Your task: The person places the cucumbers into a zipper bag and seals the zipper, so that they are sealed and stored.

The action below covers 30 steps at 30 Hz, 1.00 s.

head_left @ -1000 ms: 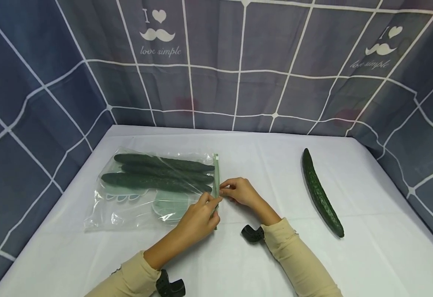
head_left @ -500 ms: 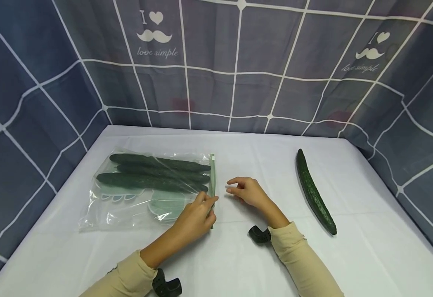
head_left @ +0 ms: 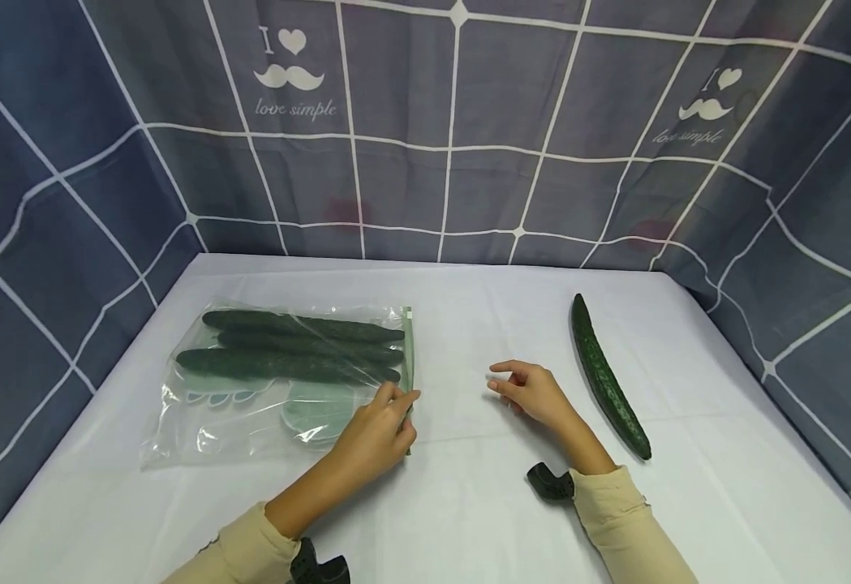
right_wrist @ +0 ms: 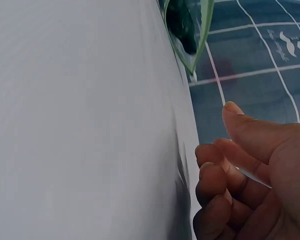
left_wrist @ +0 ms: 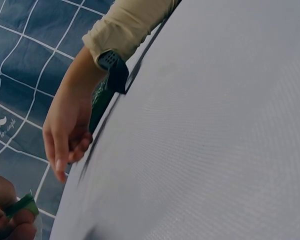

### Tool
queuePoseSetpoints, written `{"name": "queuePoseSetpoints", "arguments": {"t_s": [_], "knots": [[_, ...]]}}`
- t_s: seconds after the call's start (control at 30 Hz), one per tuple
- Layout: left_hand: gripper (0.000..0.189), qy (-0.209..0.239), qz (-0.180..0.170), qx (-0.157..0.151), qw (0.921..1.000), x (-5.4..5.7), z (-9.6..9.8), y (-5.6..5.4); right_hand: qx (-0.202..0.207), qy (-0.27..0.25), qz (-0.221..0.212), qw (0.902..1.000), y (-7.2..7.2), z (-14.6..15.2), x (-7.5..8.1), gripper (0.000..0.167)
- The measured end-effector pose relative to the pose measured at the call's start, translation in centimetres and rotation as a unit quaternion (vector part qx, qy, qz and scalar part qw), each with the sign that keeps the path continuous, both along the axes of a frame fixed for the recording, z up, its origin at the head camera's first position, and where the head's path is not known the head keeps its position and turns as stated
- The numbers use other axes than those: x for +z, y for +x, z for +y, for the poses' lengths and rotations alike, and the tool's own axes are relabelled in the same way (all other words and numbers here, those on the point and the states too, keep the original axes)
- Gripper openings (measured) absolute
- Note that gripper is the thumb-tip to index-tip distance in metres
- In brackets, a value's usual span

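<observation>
A clear zip bag (head_left: 209,434) lies at the left of the table with three cucumbers (head_left: 279,363) inside. My left hand (head_left: 372,430) pinches the bag's green zip edge (head_left: 408,349); in the left wrist view that green strip (left_wrist: 22,204) shows between thumb and fingers. The mouth gapes in the right wrist view, its green rim (right_wrist: 206,25) spread around a cucumber end (right_wrist: 182,27). Between bag and loose cucumber (head_left: 608,380), my right hand (head_left: 535,395) hovers over the cloth, fingers loosely bent, holding nothing.
A white cloth (head_left: 462,519) covers the table. Grey-blue curtains (head_left: 396,186) with white grid lines stand along the back and both sides. A black wrist device (head_left: 551,483) sits at the right cuff, another (head_left: 319,566) at the left.
My right hand has left the bag's zip edge and moved right, towards the loose cucumber. My left hand keeps its pinch on the bag. The head view has shifted slightly.
</observation>
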<state>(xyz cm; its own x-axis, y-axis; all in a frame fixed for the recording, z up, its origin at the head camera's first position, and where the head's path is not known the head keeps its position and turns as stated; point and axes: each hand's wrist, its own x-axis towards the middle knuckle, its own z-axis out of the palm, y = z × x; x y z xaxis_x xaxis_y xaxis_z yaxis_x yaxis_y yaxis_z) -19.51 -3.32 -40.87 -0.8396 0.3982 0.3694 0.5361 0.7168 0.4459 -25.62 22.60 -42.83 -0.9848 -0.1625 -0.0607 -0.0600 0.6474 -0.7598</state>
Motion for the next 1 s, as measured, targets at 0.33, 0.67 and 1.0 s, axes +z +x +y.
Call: {"name": "queuePoseSetpoints", "arguments": {"t_s": [0.33, 0.67, 1.0], "knots": [[0.038, 0.007, -0.020, 0.033, 0.9992, 0.3, -1.1, 0.5, -0.016, -0.012, 0.018, 0.9996, 1.0, 2.6, 0.1, 0.042], [0.037, 0.011, -0.007, 0.030, 0.9995, 0.2, -1.4, 0.8, -0.091, 0.059, 0.135, 0.9849, 3.5, 5.2, 1.5, 0.041], [0.038, 0.021, -0.038, 0.002, 0.9991, 0.2, -0.4, 0.9, -0.179, 0.224, 0.127, 0.9495, 5.7, 8.9, 3.6, 0.063]]}}
